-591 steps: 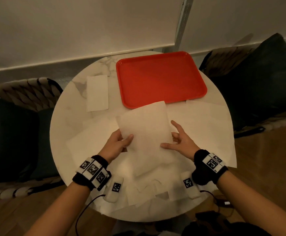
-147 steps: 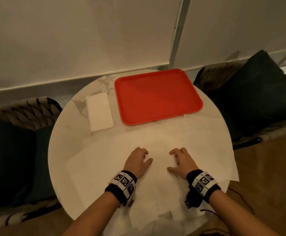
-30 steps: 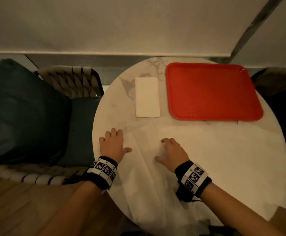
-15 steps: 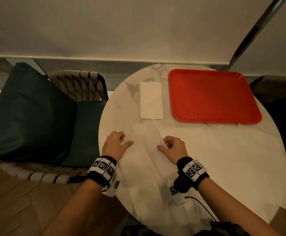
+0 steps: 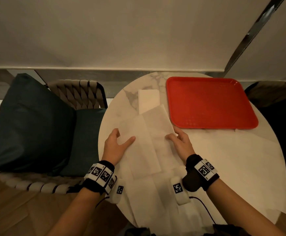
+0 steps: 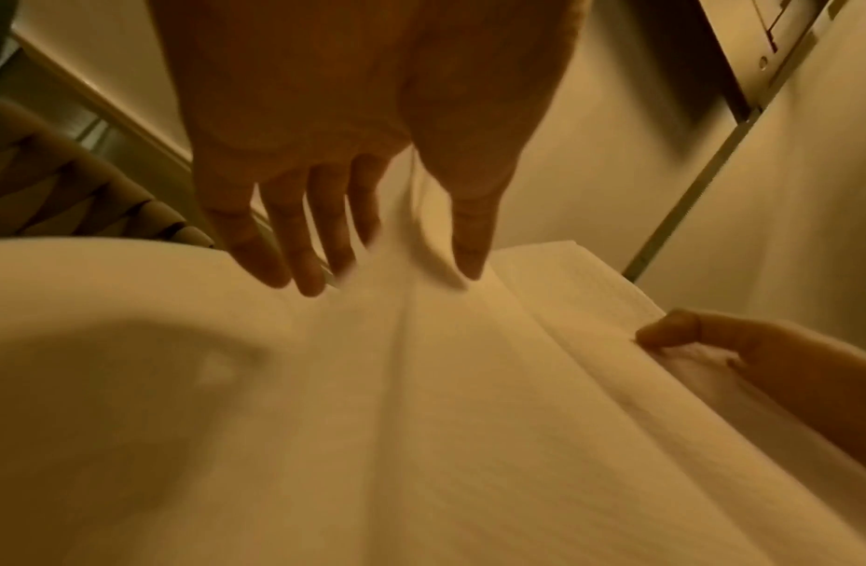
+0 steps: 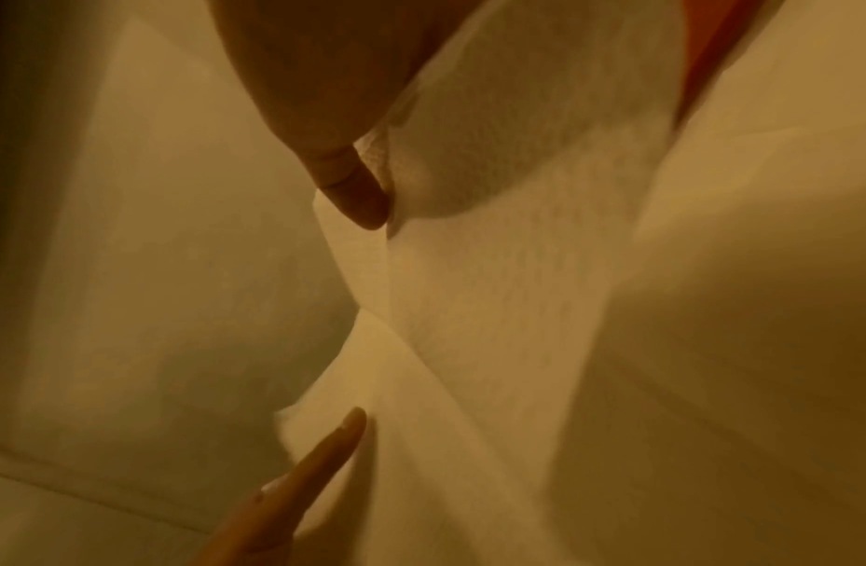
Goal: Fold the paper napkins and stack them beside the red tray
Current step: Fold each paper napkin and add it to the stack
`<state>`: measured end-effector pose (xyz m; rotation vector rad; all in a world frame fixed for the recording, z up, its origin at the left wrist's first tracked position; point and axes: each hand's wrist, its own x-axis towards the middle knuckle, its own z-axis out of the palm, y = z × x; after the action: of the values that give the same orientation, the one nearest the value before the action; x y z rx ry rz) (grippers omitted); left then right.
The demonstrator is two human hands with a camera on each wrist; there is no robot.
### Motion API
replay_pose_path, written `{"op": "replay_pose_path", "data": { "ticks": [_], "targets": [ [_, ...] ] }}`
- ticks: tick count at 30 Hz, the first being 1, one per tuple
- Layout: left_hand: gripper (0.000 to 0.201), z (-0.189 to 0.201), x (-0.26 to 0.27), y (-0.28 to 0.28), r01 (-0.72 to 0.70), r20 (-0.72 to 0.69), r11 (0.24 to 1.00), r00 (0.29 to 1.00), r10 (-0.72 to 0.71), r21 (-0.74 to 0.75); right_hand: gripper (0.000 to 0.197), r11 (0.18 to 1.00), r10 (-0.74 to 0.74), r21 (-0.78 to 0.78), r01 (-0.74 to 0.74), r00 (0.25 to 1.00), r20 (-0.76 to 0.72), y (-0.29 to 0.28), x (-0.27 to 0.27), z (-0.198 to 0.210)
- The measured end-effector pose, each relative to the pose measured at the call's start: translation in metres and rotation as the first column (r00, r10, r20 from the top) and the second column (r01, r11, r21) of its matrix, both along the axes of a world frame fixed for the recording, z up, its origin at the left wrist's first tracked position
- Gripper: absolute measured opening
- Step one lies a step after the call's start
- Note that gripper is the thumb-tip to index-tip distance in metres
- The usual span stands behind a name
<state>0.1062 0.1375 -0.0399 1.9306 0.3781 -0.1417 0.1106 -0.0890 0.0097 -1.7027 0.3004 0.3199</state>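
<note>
At the left of the frame we see a dark cushion (image 5: 28, 123) on a woven chair (image 5: 80, 94). On the round marble desk (image 5: 115, 106), our left hand (image 5: 115, 147) pinches the left edge of a paper napkin (image 5: 147, 138) — thumb on top, fingers beneath. Our right hand (image 5: 181, 143) pinches its right edge. A folded napkin stack (image 5: 148, 99) lies past it at frame centre, just beside the red tray (image 5: 208, 103) — upper right.
</note>
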Motion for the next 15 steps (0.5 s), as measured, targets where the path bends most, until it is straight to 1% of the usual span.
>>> {"op": "replay_pose_path", "data": {
  "ticks": [3,4,5,6,7,9,11,13,14,15],
  "targets": [
    [0.039,-0.004,0.001,-0.006,0.022,-0.02,0.998,1.0,-0.023,-0.054,0.028,1.0,0.004,0.022,-0.004,1.0,-0.022,0.003,0.0,0.002],
    [0.032,-0.005,0.001,-0.007,0.026,-0.01,0.997,1.0,-0.027,-0.075,0.034,1.0,0.006,0.029,-0.005,1.0,-0.023,0.005,-0.001,0.003],
    [0.028,-0.005,0.003,-0.006,0.019,0.007,0.996,1.0,-0.018,-0.092,0.045,1.0,-0.001,0.017,0.001,1.0,-0.03,0.006,0.0,0.003],
    [0.028,-0.005,0.006,-0.006,0.013,0.023,0.995,1.0,-0.011,-0.097,0.055,1.0,0.004,0.015,-0.003,0.999,-0.032,0.005,0.0,0.003],
    [0.031,-0.004,0.008,-0.005,0.018,0.039,0.994,0.999,-0.014,-0.103,0.058,1.0,0.009,0.019,-0.008,1.0,-0.021,0.002,0.001,0.001],
    [0.04,-0.001,0.014,-0.002,0.051,0.056,0.994,0.997,-0.046,-0.095,0.054,0.999,0.023,0.046,-0.022,1.0,-0.01,-0.001,0.002,0.001],
    [0.038,0.005,0.019,-0.001,0.108,0.076,0.99,0.992,-0.102,-0.085,0.053,0.997,0.021,0.077,-0.018,0.999,-0.032,-0.001,0.003,0.009],
    [0.029,0.008,0.023,-0.001,0.173,0.093,0.979,0.982,-0.163,-0.106,0.031,0.995,0.024,0.093,-0.025,1.0,0.015,-0.002,0.004,0.014],
    [0.028,0.01,0.024,-0.003,0.2,0.092,0.972,0.978,-0.19,-0.123,0.024,0.995,0.025,0.094,-0.028,0.999,0.04,-0.004,0.006,0.015],
    [0.033,0.01,0.025,-0.005,0.218,0.08,0.963,0.975,-0.208,-0.159,0.023,0.996,0.014,0.09,-0.019,0.998,0.056,-0.005,0.007,0.015]
  ]
}}
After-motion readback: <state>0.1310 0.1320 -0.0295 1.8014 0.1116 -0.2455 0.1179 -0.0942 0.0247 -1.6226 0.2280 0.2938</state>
